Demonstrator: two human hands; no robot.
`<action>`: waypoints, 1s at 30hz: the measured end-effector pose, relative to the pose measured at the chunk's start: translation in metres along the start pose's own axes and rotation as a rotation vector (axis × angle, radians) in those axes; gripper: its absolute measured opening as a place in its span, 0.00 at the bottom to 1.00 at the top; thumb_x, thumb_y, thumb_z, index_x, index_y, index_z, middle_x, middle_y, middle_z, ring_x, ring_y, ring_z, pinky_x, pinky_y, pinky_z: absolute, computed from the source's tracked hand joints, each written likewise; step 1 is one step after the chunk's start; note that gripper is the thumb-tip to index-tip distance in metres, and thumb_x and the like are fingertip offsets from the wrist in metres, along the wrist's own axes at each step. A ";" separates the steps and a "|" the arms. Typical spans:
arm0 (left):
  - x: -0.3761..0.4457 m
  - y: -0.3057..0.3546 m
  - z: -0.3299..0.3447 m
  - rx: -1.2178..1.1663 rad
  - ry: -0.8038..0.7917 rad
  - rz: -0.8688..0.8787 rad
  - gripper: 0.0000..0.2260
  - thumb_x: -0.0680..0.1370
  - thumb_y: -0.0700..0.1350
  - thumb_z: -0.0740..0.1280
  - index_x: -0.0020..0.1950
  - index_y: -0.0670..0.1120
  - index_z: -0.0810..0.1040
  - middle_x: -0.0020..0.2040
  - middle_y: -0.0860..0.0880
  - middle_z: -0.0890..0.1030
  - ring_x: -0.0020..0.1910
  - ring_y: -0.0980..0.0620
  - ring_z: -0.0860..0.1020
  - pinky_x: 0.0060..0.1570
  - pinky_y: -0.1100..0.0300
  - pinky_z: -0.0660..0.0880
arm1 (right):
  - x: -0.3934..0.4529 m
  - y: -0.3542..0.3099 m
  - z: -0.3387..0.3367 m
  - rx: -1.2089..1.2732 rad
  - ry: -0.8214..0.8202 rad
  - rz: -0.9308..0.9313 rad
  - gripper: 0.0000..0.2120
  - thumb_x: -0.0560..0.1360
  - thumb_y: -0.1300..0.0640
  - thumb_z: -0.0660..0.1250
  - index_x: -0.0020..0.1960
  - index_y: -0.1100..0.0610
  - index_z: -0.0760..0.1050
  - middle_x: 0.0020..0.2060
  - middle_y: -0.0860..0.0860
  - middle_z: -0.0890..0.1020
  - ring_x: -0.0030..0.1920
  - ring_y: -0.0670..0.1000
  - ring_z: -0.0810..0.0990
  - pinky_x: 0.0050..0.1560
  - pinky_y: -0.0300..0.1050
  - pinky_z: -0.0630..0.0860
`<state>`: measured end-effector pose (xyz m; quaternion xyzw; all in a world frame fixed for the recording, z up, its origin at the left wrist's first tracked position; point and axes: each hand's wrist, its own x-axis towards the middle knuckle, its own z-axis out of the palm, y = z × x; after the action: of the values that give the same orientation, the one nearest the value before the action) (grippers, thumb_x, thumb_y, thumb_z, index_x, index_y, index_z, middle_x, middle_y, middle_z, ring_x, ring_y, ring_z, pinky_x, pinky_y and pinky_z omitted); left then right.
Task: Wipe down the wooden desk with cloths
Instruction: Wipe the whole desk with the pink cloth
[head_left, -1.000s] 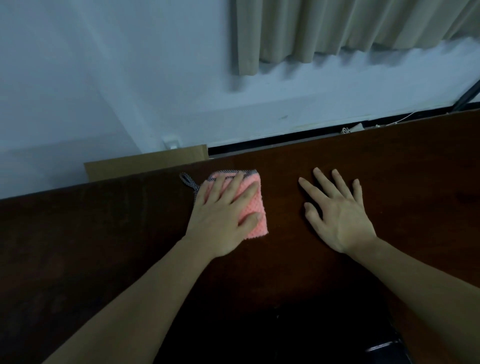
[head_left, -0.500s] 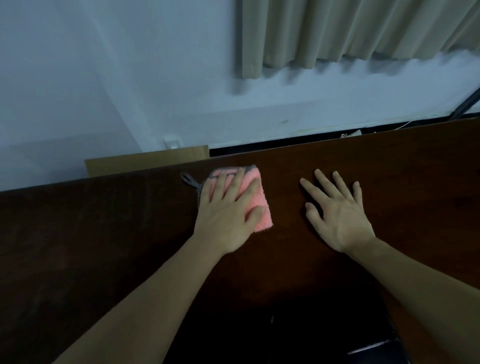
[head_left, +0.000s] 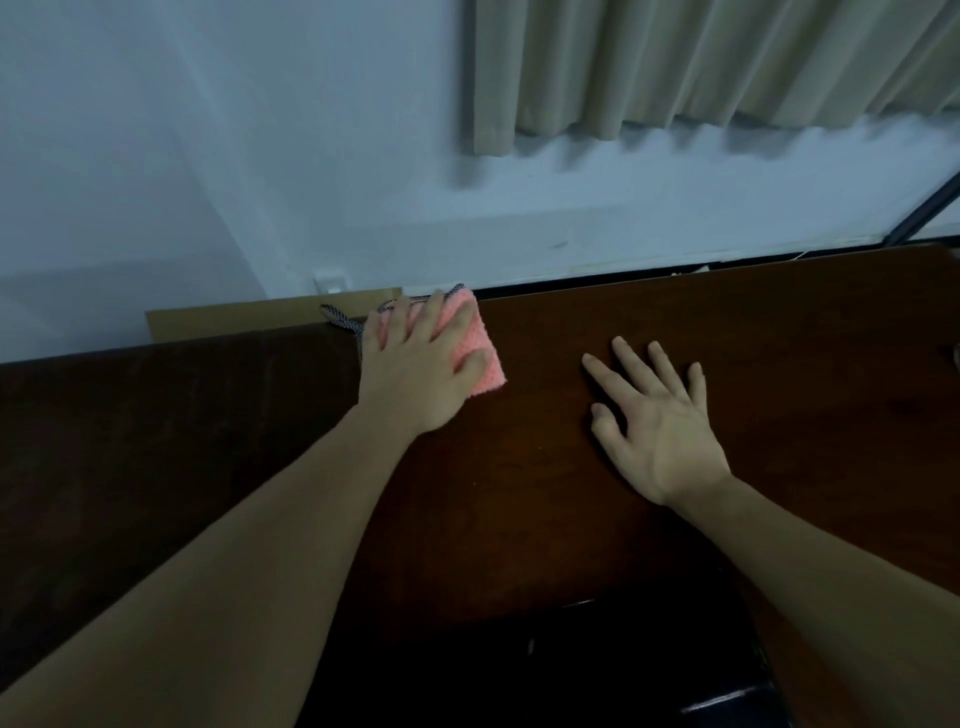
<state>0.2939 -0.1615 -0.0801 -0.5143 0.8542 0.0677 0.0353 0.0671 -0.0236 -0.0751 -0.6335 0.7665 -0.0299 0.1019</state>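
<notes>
Pink cloth (head_left: 475, 345): small, knitted or waffle texture, roughly square, grey-and-white patterned edging along far side, matching loop (head_left: 340, 321) trailing off left corner. Lies flat at far edge of worktop (head_left: 779, 364), left of centre, loop hanging past that edge. Largely covered by left hand (head_left: 415, 369) pressing flat on it, fingers spread; right and near-right corner exposed. Worktop: dark brown wood, glossy, faint grain, surface bare around cloth.

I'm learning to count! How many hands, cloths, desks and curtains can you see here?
Hands: 2, the left hand and the right hand
Cloths: 1, the pink cloth
Desks: 1, the wooden desk
Curtains: 1, the beige curtain
Total: 5
</notes>
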 end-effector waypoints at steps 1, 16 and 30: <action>0.002 0.001 0.000 -0.003 0.000 -0.010 0.30 0.83 0.67 0.44 0.83 0.59 0.42 0.84 0.49 0.42 0.82 0.40 0.43 0.76 0.37 0.38 | 0.000 0.000 0.000 -0.003 -0.002 -0.002 0.36 0.74 0.34 0.36 0.81 0.39 0.53 0.82 0.48 0.51 0.82 0.57 0.44 0.78 0.66 0.38; -0.131 0.020 0.017 -0.036 -0.086 0.176 0.31 0.77 0.72 0.31 0.80 0.65 0.36 0.81 0.57 0.33 0.81 0.48 0.33 0.77 0.44 0.32 | 0.001 0.001 -0.004 -0.040 -0.058 -0.032 0.36 0.75 0.37 0.34 0.82 0.40 0.49 0.83 0.50 0.48 0.81 0.60 0.42 0.77 0.69 0.38; -0.084 0.046 0.008 -0.011 -0.043 -0.133 0.33 0.75 0.68 0.30 0.79 0.61 0.30 0.83 0.49 0.36 0.81 0.41 0.40 0.78 0.39 0.41 | 0.000 0.000 -0.008 -0.032 -0.060 -0.080 0.27 0.84 0.41 0.46 0.82 0.43 0.48 0.83 0.52 0.46 0.81 0.62 0.40 0.76 0.70 0.37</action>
<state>0.2924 -0.0656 -0.0734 -0.5685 0.8168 0.0811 0.0552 0.0654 -0.0246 -0.0678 -0.6656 0.7376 -0.0025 0.1133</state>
